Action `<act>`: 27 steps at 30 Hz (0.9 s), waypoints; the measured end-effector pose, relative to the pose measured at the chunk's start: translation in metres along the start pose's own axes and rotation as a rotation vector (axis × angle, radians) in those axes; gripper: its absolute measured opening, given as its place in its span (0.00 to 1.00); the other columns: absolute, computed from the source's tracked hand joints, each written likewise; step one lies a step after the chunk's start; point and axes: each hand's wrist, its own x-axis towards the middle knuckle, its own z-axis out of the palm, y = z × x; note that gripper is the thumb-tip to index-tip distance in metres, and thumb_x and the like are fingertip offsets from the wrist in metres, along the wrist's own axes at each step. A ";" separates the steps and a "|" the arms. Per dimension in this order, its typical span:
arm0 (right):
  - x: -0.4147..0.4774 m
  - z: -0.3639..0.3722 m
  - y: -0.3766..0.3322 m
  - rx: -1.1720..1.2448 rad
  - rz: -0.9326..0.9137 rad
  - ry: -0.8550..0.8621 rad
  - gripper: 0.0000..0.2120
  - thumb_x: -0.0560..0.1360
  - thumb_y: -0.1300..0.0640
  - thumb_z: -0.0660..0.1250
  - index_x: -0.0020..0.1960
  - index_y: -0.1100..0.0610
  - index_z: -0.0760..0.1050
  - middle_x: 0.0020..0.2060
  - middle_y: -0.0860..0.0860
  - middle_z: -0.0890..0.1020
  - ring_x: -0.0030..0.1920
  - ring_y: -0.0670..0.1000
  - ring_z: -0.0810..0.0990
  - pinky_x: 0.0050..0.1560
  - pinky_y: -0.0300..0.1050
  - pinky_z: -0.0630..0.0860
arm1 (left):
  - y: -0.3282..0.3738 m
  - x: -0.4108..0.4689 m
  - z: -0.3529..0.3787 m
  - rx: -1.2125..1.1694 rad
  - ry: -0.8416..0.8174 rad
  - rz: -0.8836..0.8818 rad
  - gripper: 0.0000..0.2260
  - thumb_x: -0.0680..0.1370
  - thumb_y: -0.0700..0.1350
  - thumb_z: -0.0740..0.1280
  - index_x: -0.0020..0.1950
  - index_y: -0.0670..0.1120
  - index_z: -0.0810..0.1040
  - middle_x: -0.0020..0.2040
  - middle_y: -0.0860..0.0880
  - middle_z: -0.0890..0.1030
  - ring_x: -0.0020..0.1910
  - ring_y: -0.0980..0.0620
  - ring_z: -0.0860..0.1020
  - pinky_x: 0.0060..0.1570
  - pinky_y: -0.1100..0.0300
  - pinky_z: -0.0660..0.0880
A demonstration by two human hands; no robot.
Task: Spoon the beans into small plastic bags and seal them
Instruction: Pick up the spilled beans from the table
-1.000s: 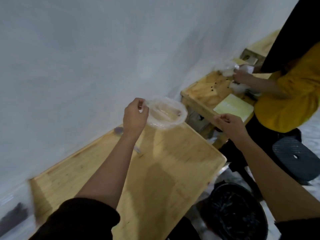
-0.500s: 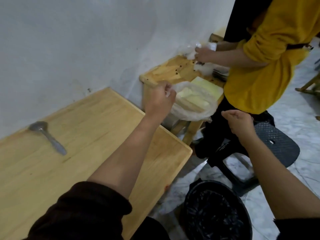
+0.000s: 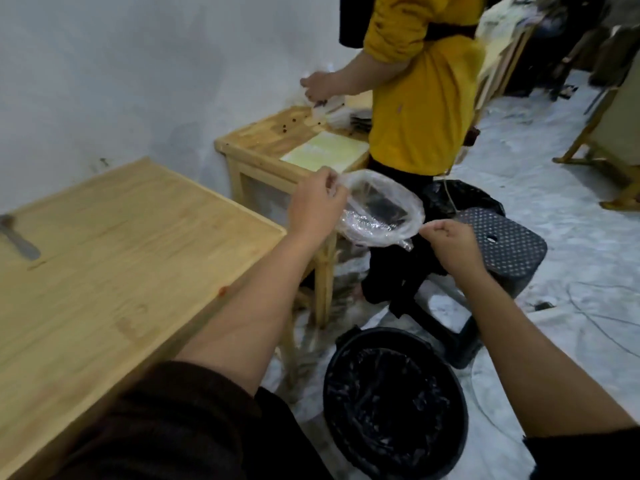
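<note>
A clear bag [image 3: 381, 216] hangs in the air, mouth stretched wide and facing up. It is off the right edge of the table [image 3: 121, 265], above the floor and not touching any surface. The left hand [image 3: 317, 206] pinches the rim on the bag's far left side with curled fingers and thumb. The right hand [image 3: 448, 242] pinches the rim on its near right side in a closed fist. The film at the bag's bottom is crumpled.

A black bin [image 3: 394, 403] lined with dark plastic stands on the floor, nearer than the bag. A dark perforated stool [image 3: 505, 247] stands just right of the right hand. A spoon [image 3: 17, 237] lies on the table at its far left, well apart from the bag.

Beyond the bag is a small table [image 3: 263, 140] with a few scattered beans [image 3: 287, 128] and a pale yellow sheet [image 3: 325, 154]. A person [image 3: 422, 98] in a yellow top handles plastic there.
</note>
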 end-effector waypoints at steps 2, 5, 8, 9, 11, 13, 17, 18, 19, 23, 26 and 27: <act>-0.012 -0.015 0.023 0.006 0.022 0.011 0.08 0.74 0.58 0.68 0.37 0.58 0.78 0.32 0.56 0.78 0.34 0.52 0.74 0.38 0.46 0.71 | 0.004 -0.022 0.022 0.016 -0.031 -0.018 0.05 0.77 0.46 0.63 0.44 0.45 0.74 0.40 0.49 0.77 0.39 0.49 0.73 0.35 0.57 0.63; -0.030 -0.033 0.066 0.020 0.065 0.008 0.07 0.74 0.57 0.68 0.39 0.60 0.79 0.34 0.58 0.80 0.35 0.51 0.76 0.40 0.48 0.73 | -0.002 -0.054 0.059 0.018 -0.103 -0.067 0.07 0.77 0.46 0.63 0.43 0.43 0.74 0.39 0.45 0.78 0.40 0.45 0.75 0.36 0.56 0.65; -0.048 -0.041 0.109 0.025 0.146 0.024 0.10 0.75 0.57 0.68 0.41 0.64 0.79 0.29 0.55 0.76 0.27 0.45 0.71 0.33 0.42 0.68 | -0.015 -0.086 0.091 0.023 -0.226 -0.120 0.09 0.78 0.46 0.62 0.45 0.40 0.75 0.40 0.42 0.78 0.39 0.43 0.75 0.37 0.55 0.69; -0.053 -0.040 0.125 0.027 0.173 0.024 0.10 0.75 0.57 0.68 0.40 0.63 0.78 0.30 0.55 0.76 0.28 0.45 0.71 0.33 0.42 0.68 | -0.020 -0.095 0.100 0.029 -0.258 -0.138 0.09 0.78 0.46 0.62 0.46 0.41 0.75 0.40 0.43 0.78 0.39 0.44 0.75 0.37 0.54 0.70; -0.062 -0.035 0.155 0.026 0.247 0.012 0.11 0.76 0.56 0.67 0.40 0.64 0.78 0.34 0.55 0.78 0.34 0.48 0.74 0.38 0.43 0.70 | -0.035 -0.112 0.117 0.037 -0.329 -0.187 0.09 0.79 0.46 0.61 0.48 0.41 0.75 0.41 0.44 0.78 0.39 0.45 0.75 0.37 0.54 0.71; -0.072 -0.027 0.183 0.006 0.324 -0.007 0.12 0.75 0.55 0.67 0.41 0.65 0.78 0.34 0.53 0.78 0.35 0.47 0.74 0.40 0.43 0.69 | -0.054 -0.126 0.133 0.058 -0.394 -0.257 0.08 0.80 0.47 0.62 0.50 0.43 0.75 0.42 0.46 0.77 0.40 0.45 0.76 0.35 0.55 0.70; -0.089 -0.007 0.227 -0.035 0.416 -0.063 0.17 0.75 0.56 0.66 0.29 0.58 0.70 0.25 0.52 0.71 0.28 0.49 0.69 0.32 0.43 0.64 | -0.087 -0.159 0.167 0.155 -0.444 -0.349 0.10 0.80 0.48 0.62 0.50 0.43 0.76 0.45 0.45 0.78 0.42 0.45 0.75 0.39 0.55 0.71; -0.091 -0.003 0.235 -0.044 0.445 -0.079 0.17 0.76 0.56 0.66 0.29 0.57 0.68 0.24 0.51 0.69 0.27 0.49 0.68 0.31 0.42 0.63 | -0.093 -0.167 0.176 0.192 -0.455 -0.379 0.10 0.80 0.49 0.61 0.50 0.42 0.76 0.44 0.45 0.77 0.42 0.46 0.74 0.39 0.56 0.70; -0.092 0.002 0.243 -0.050 0.480 -0.089 0.15 0.76 0.56 0.65 0.32 0.57 0.68 0.26 0.50 0.70 0.28 0.49 0.69 0.30 0.41 0.63 | -0.098 -0.174 0.184 0.230 -0.474 -0.402 0.11 0.80 0.49 0.61 0.49 0.42 0.75 0.43 0.46 0.77 0.41 0.46 0.73 0.39 0.57 0.69; -0.095 0.018 0.269 -0.052 0.639 -0.140 0.09 0.75 0.55 0.65 0.38 0.56 0.71 0.34 0.51 0.76 0.37 0.50 0.75 0.36 0.41 0.70 | -0.112 -0.197 0.205 0.252 -0.655 -0.447 0.11 0.79 0.52 0.62 0.52 0.44 0.73 0.50 0.48 0.74 0.47 0.47 0.75 0.42 0.56 0.72; -0.095 0.027 0.276 -0.079 0.671 -0.232 0.09 0.74 0.55 0.65 0.36 0.55 0.73 0.35 0.53 0.78 0.42 0.55 0.78 0.47 0.49 0.75 | -0.116 -0.206 0.210 0.233 -0.746 -0.420 0.16 0.79 0.54 0.62 0.60 0.45 0.73 0.55 0.50 0.74 0.51 0.51 0.74 0.45 0.60 0.69; -0.095 0.028 0.277 -0.093 0.670 -0.277 0.07 0.74 0.55 0.65 0.38 0.56 0.76 0.37 0.53 0.79 0.44 0.54 0.78 0.48 0.47 0.74 | -0.118 -0.207 0.211 0.227 -0.751 -0.403 0.17 0.79 0.55 0.62 0.61 0.45 0.74 0.56 0.50 0.75 0.52 0.52 0.74 0.45 0.61 0.69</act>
